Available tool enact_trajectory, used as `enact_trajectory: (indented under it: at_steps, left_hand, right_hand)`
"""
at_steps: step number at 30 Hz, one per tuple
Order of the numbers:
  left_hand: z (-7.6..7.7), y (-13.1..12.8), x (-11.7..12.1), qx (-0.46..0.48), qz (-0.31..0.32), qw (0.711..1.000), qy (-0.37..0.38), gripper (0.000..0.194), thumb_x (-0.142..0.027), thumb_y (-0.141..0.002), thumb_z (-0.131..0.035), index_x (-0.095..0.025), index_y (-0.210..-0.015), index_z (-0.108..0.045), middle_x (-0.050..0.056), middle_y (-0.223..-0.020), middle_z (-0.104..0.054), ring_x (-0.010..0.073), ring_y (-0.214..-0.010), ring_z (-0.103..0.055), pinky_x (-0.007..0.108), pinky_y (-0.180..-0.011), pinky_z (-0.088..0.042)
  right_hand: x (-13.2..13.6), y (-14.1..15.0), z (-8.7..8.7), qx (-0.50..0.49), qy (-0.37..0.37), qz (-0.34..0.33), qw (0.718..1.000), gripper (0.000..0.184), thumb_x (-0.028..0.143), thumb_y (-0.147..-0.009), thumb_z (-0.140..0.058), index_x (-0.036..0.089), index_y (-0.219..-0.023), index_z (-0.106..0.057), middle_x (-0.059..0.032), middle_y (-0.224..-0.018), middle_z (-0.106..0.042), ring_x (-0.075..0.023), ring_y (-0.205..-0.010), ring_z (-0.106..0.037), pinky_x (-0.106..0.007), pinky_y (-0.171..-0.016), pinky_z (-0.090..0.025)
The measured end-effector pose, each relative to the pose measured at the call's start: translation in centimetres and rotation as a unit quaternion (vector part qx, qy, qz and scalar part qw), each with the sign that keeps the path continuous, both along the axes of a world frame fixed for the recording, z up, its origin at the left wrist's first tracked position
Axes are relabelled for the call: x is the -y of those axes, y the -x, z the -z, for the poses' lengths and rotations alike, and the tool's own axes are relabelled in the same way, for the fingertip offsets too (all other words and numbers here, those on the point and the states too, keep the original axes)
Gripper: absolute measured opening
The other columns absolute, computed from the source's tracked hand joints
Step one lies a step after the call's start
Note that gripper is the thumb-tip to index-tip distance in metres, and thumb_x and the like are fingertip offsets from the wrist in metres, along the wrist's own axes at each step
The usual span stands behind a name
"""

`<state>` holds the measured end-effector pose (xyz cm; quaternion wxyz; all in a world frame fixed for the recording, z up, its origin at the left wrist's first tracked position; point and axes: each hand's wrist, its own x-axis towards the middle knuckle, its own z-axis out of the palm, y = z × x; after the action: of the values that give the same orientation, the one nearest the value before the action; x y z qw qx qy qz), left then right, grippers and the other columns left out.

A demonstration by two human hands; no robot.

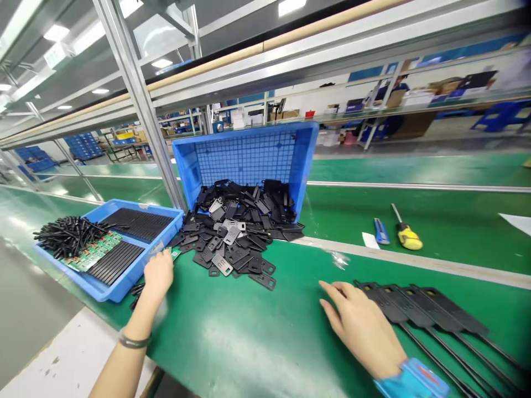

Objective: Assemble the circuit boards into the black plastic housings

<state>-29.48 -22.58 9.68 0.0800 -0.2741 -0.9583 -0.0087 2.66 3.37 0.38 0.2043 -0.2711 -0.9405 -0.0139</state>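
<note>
My left hand (158, 273) is closed at the right edge of a shallow blue tray (120, 293), pinching a small green circuit board (176, 254). Black cable ends (136, 292) show beside my left wrist. Inside the tray lie green circuit boards (97, 251), a heap of black cables (68, 235) and rows of black strips (116, 262). My right hand (360, 326) hovers over or rests on the green bench, fingers apart, with nothing in it. Just right of it, several flat black paddle-shaped parts with cables (418, 307) lie overlapping in a row.
A blue bin (244, 152) on its side spills flat black plates (238, 254) onto the bench. Behind my right hand lie a blue utility knife (381, 232), a yellow-handled screwdriver (409, 235) and clear plastic scrap (339, 258). A metal post (143, 105) rises behind the tray.
</note>
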Motion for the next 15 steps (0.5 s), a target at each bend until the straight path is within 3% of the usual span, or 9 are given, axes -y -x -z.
enact_trajectory:
  at_steps: [3, 5, 7, 9, 11, 12, 13, 15]
  left_hand:
    - [0.4, 2.0, 2.2, -0.009, -0.022, 1.0, 0.012, 0.017, -0.02, -0.082, -0.054, -0.01, -0.096, -0.058, 0.019, -0.088, -0.065, 0.0349, -0.086, -0.064, 0.041, -0.073, -0.048]
    - [0.0, 2.3, 2.8, -0.026, -0.018, 1.0, -0.002, 0.019, -0.025, -0.087, -0.046, -0.014, -0.097, -0.058, 0.016, -0.093, -0.066, 0.0319, -0.087, -0.064, 0.039, -0.074, -0.048]
    - [-0.8, 1.8, 2.5, -0.06, -0.005, 0.996, -0.069, 0.025, -0.03, -0.091, -0.038, -0.016, -0.102, -0.057, 0.014, -0.099, -0.067, 0.0289, -0.091, -0.064, 0.037, -0.078, -0.047]
    - [-1.9, 0.6, 1.4, -0.055, 0.029, 0.98, -0.188, 0.029, -0.035, -0.091, -0.038, -0.018, -0.103, -0.058, 0.011, -0.097, -0.068, 0.0257, -0.089, -0.065, 0.034, -0.08, -0.047]
    - [-2.7, -1.5, -0.5, 0.046, 0.088, 0.947, -0.306, 0.031, -0.04, -0.088, -0.046, -0.017, -0.102, -0.061, 0.009, -0.09, -0.071, 0.0231, -0.08, -0.067, 0.033, -0.077, -0.049]
    - [-2.8, -2.8, -1.8, 0.131, 0.123, 0.924, -0.339, 0.033, -0.042, -0.086, -0.049, -0.016, -0.102, -0.062, 0.008, -0.088, -0.071, 0.0221, -0.075, -0.067, 0.032, -0.074, -0.05]
    - [-2.8, -4.3, -3.2, 0.227, 0.158, 0.894, -0.353, 0.036, -0.043, -0.084, -0.052, -0.015, -0.103, -0.063, 0.009, -0.088, -0.072, 0.0217, -0.072, -0.067, 0.031, -0.07, -0.052]
    - [-2.1, -7.1, -6.3, 0.407, 0.236, 0.822, -0.321, 0.039, -0.043, -0.085, -0.051, -0.012, -0.106, -0.064, 0.011, -0.091, -0.072, 0.0227, -0.072, -0.068, 0.031, -0.063, -0.053]
  right_hand:
    - [0.8, 0.5, -0.2, -0.022, 0.063, -0.027, 0.997, 0.034, 0.027, -0.089, -0.04, 0.016, -0.111, -0.063, -0.0134, -0.099, -0.061, -0.0273, -0.087, -0.059, -0.041, -0.076, -0.05]
    - [1.4, 0.7, -0.8, -0.048, 0.126, -0.047, 0.99, 0.034, 0.028, -0.089, -0.041, 0.017, -0.11, -0.064, -0.0127, -0.099, -0.062, -0.027, -0.09, -0.06, -0.041, -0.079, -0.05]
    - [2.0, 1.0, -1.6, -0.079, 0.212, -0.08, 0.971, 0.032, 0.029, -0.089, -0.042, 0.02, -0.108, -0.066, -0.011, -0.1, -0.064, -0.0257, -0.092, -0.06, -0.04, -0.082, -0.05]
    - [2.8, 1.3, -2.4, -0.103, 0.318, -0.122, 0.935, 0.029, 0.031, -0.089, -0.044, 0.024, -0.104, -0.067, -0.009, -0.1, -0.065, -0.0242, -0.09, -0.062, -0.038, -0.081, -0.05]
    - [3.7, 1.8, -3.0, -0.112, 0.445, -0.159, 0.874, 0.028, 0.037, -0.089, -0.047, 0.024, -0.102, -0.069, -0.0084, -0.099, -0.066, -0.0243, -0.089, -0.062, -0.038, -0.081, -0.049]
    - [4.2, 2.0, -3.1, -0.118, 0.516, -0.173, 0.831, 0.03, 0.041, -0.089, -0.049, 0.024, -0.105, -0.068, -0.0089, -0.101, -0.067, -0.0247, -0.091, -0.062, -0.038, -0.082, -0.049]
    - [4.7, 2.1, -3.1, -0.13, 0.59, -0.183, 0.776, 0.035, 0.045, -0.088, -0.051, 0.023, -0.112, -0.065, -0.0095, -0.105, -0.066, -0.0253, -0.096, -0.061, -0.039, -0.085, -0.048]
    - [5.5, 2.4, -3.0, -0.177, 0.722, -0.192, 0.64, 0.051, 0.052, -0.086, -0.055, 0.024, -0.128, -0.052, -0.0105, -0.118, -0.061, -0.0253, -0.106, -0.058, -0.041, -0.091, -0.045]
